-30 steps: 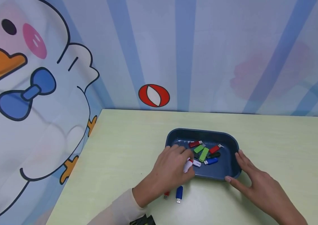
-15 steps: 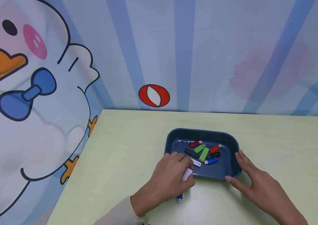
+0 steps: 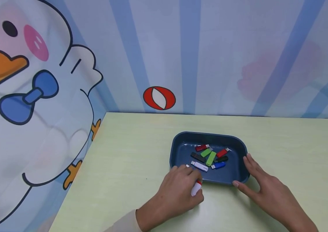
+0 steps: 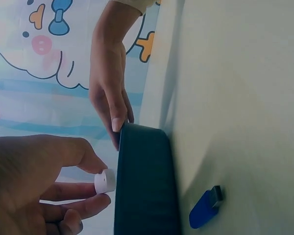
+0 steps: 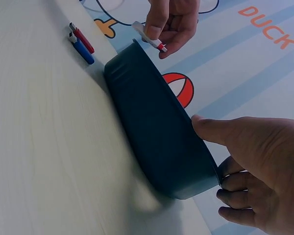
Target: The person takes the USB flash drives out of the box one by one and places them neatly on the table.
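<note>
My left hand (image 3: 178, 193) pinches a white USB stick (image 3: 196, 188) with a red band, at the near left edge of the dark blue tray (image 3: 236, 172). In the right wrist view the same USB stick (image 5: 148, 36) is held between thumb and fingers above the rim. Red, green, black, blue and white USB sticks (image 3: 211, 158) lie loose in the tray. My right hand (image 3: 274, 196) touches the tray's near right corner, thumb on the near side and fingers along the right side. A small white tip (image 3: 187, 165) shows past my left fingers; its kind is unclear.
On the table (image 3: 134, 138) in front of the tray lie a blue USB stick (image 5: 82, 50) and a red USB stick (image 5: 82, 38), both hidden in the head view. A printed cartoon backdrop (image 3: 222, 58) stands behind and to the left of the table.
My left hand has drawn back toward the tray's near edge with the white USB stick, uncovering a black and a white stick inside and covering the blue one on the table. My right hand stays put.
</note>
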`<action>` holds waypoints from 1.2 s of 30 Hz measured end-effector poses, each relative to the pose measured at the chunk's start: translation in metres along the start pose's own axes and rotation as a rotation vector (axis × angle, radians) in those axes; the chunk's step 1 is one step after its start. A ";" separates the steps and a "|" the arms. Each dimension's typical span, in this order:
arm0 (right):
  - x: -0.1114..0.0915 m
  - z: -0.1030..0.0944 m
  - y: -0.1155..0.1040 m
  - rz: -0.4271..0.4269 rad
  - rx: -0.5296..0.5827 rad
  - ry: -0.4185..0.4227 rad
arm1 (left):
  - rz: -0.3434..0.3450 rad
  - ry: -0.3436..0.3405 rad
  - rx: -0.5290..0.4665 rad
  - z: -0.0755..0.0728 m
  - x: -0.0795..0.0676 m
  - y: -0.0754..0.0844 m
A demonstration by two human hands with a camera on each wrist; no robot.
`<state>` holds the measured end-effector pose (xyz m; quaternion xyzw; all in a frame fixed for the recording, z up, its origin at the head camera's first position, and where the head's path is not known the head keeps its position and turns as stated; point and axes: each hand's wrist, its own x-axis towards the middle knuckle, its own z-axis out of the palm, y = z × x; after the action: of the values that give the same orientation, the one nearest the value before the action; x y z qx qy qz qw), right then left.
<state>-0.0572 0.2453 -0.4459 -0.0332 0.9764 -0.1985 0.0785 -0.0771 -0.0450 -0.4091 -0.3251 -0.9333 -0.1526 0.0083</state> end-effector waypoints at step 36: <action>0.001 0.001 0.000 0.023 -0.013 -0.008 | -0.064 -0.202 0.182 0.047 -0.006 0.021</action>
<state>-0.0582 0.2452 -0.4470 -0.0231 0.9777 -0.1909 0.0843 -0.0555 -0.0190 -0.4489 -0.3066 -0.9493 -0.0338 -0.0612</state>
